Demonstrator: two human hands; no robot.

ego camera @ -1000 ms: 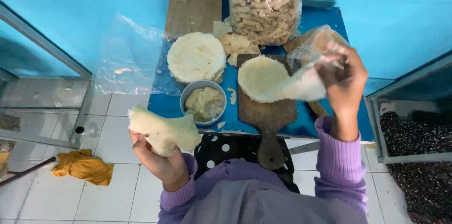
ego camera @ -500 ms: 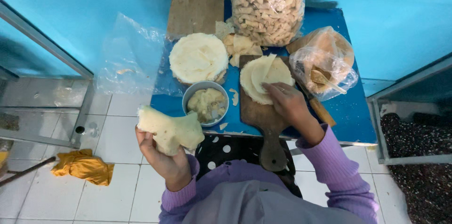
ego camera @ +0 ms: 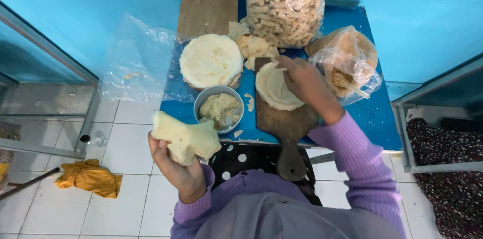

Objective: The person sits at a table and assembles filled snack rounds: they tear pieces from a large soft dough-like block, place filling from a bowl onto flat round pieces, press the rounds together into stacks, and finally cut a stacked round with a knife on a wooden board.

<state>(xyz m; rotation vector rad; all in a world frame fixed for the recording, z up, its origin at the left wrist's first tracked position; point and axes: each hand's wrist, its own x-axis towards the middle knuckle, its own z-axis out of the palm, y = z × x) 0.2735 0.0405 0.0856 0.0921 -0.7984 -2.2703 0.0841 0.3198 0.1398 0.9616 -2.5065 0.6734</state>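
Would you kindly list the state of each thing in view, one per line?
Left hand: grip closed on folded dough piece.
Right hand: pressing flat dough round on wooden board.
Metal bowl: holds filling.
Dough stack: untouched.
Large snack bag: full, upright.

- Wore a lilac knitted top, ribbed, with long sleeves ending in snug cuffs at both wrists.
- Had a grey cloth draped over chest and shoulders.
- Showed black fabric with white polka dots below, across the lap.
- Kept left hand and right hand bare, ungloved.
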